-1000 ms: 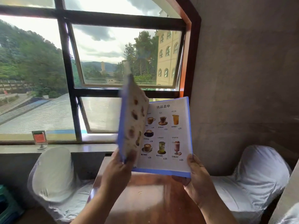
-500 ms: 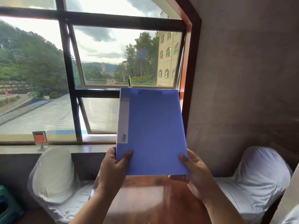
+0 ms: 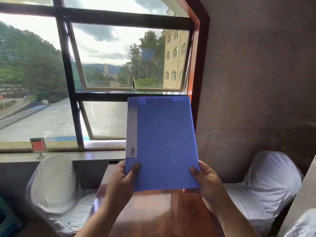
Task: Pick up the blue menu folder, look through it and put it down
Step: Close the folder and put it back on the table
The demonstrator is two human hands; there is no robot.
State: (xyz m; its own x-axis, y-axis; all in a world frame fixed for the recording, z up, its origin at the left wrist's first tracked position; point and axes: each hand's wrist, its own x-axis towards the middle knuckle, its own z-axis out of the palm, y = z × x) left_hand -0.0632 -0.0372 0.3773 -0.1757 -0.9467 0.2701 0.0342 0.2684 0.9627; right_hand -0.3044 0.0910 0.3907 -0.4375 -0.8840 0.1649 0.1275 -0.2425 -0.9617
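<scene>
The blue menu folder point(image 3: 162, 142) is closed and held nearly upright above the near part of the wooden table point(image 3: 153, 211), its lower edge just over the table top and not touching it. The left hand point(image 3: 122, 183) is clamped on the lower left corner of the folder, thumb on the front cover near the grey spine strip point(image 3: 131, 130). The right hand point(image 3: 207, 183) is clamped on the lower right corner, thumb on the front and fingers behind.

The step in hand, as I judge it, is the putting down — the cover is shut, so the looking seems finished. To do it well, tip the top edge of the folder away or toward the table slowly and lower it flat on the bare middle of the table. Keep both grips until the back cover rests fully on the wood, then slide the fingers out from under it — a glossy table top lets a plastic folder slip.
</scene>
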